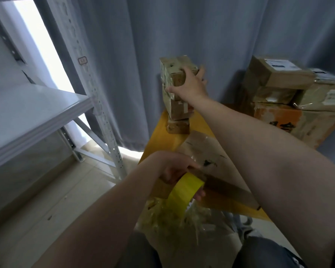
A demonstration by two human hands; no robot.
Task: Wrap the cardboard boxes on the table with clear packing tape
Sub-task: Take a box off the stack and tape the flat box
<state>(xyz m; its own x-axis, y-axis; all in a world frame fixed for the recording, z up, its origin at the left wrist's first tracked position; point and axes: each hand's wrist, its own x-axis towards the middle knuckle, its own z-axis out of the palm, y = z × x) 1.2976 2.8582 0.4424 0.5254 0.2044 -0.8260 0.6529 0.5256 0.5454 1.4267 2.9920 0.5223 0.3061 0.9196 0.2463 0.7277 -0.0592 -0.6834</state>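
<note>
Fingers of right hand (190, 84): spread and curled round top box (172, 72) of a 3-high stack at far end of table (159, 138). Fingers of left hand (174, 171): clamped on tape roll (184, 192), held at near edge of table.

Read top box as wrapped: glossy, wrinkled film on visible faces. For middle box (179, 111) and bottom box (178, 127), cannot tell; too small to confirm any film. Treat flat box (207, 151), lying between stack and roll, as partly taped: some clear film on top face only. Judge task as roughly midway, with at least 1 box left to wrap. Disregard pile of boxes (278, 84) at right, apparently off table.
</note>
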